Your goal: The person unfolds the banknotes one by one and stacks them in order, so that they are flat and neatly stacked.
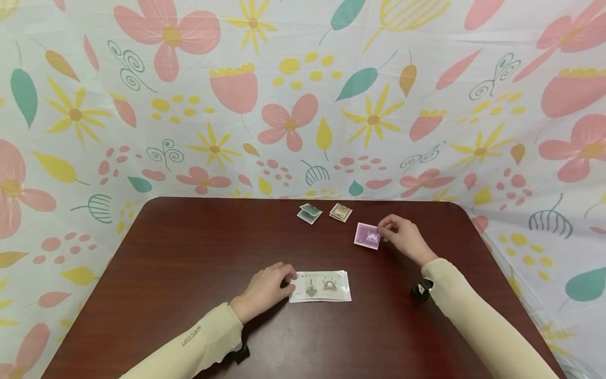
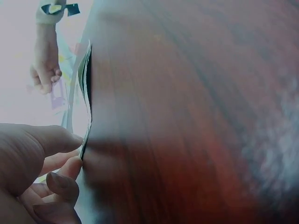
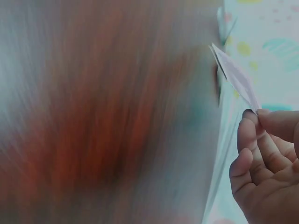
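Note:
A small stack of pale banknotes (image 1: 326, 292), the top one printed with a 1 and a cartoon figure, lies flat near the middle of the table. My left hand (image 1: 265, 288) pinches its left end between thumb and fingers; in the left wrist view the notes (image 2: 85, 88) show edge-on, slightly bowed apart. Farther back on the right, my right hand (image 1: 403, 238) holds a folded purple banknote (image 1: 364, 235) by its right edge. The right wrist view has this folded note (image 3: 236, 77) tilted up from the thumb and fingertip.
A folded green banknote (image 1: 310, 213) and a folded brownish banknote (image 1: 341, 212) lie side by side near the back edge of the dark wooden table (image 1: 199, 247). Behind the table hangs a flower-patterned cloth (image 1: 289, 158).

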Demonstrator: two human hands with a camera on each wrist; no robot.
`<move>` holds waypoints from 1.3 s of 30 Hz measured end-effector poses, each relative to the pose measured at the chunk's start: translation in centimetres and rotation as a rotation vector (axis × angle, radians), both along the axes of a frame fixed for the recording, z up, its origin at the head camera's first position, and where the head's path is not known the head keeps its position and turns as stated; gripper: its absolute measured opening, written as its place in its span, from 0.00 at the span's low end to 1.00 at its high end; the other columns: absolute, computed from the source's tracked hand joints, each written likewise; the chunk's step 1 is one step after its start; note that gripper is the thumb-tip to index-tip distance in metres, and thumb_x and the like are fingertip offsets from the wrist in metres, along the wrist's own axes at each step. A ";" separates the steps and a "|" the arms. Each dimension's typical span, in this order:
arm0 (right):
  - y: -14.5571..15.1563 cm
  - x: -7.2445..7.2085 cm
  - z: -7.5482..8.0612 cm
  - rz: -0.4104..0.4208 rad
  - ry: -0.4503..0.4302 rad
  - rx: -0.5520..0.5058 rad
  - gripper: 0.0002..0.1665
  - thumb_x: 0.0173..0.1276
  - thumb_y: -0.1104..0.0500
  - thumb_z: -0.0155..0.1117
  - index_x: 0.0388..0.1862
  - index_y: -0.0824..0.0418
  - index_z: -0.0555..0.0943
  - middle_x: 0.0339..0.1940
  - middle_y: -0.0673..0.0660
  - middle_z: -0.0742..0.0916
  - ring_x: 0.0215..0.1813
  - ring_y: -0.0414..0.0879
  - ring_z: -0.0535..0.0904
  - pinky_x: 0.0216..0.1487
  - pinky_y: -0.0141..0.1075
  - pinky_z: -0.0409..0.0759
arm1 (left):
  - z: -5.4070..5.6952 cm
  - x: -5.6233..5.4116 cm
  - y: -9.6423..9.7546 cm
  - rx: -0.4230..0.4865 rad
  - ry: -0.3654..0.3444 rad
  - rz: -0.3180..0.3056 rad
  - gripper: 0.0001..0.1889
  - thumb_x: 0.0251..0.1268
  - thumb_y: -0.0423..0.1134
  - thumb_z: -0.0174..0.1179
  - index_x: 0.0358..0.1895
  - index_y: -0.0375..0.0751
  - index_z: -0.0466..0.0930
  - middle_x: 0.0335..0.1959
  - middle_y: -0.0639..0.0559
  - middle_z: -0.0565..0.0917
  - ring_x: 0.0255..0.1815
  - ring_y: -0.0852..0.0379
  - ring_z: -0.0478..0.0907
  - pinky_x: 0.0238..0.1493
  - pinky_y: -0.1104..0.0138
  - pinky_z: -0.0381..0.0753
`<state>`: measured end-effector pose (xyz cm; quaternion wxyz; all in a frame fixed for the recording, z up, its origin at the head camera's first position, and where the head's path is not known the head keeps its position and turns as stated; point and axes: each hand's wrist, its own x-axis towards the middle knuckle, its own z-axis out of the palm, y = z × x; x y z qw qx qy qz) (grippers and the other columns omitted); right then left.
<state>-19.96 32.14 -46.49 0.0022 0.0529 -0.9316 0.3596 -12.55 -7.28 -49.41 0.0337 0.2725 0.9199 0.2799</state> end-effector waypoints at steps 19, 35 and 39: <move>-5.9 5.8 1.4 0.147 0.013 -0.161 0.04 0.72 0.64 0.70 0.42 0.59 0.83 0.30 0.52 0.87 0.33 0.59 0.83 0.32 0.33 0.77 | 0.2 0.3 -0.1 -0.011 0.075 -0.020 0.05 0.67 0.35 0.67 0.43 0.47 0.85 0.36 0.58 0.82 0.33 0.59 0.81 0.33 0.61 0.80; -9.3 8.3 1.6 0.244 0.020 -0.237 0.05 0.71 0.64 0.71 0.41 0.62 0.82 0.30 0.53 0.87 0.32 0.54 0.84 0.34 0.33 0.78 | 1.3 1.4 2.5 0.367 0.089 0.047 0.01 0.72 0.39 0.68 0.40 0.50 0.85 0.34 0.62 0.86 0.25 0.69 0.73 0.31 0.71 0.75; -9.8 8.6 1.5 0.245 0.023 -0.249 0.05 0.71 0.65 0.70 0.41 0.62 0.82 0.30 0.54 0.87 0.33 0.55 0.83 0.35 0.33 0.78 | 1.0 1.6 2.9 0.430 0.041 0.049 0.03 0.72 0.41 0.68 0.39 0.50 0.85 0.33 0.63 0.86 0.22 0.69 0.72 0.26 0.73 0.73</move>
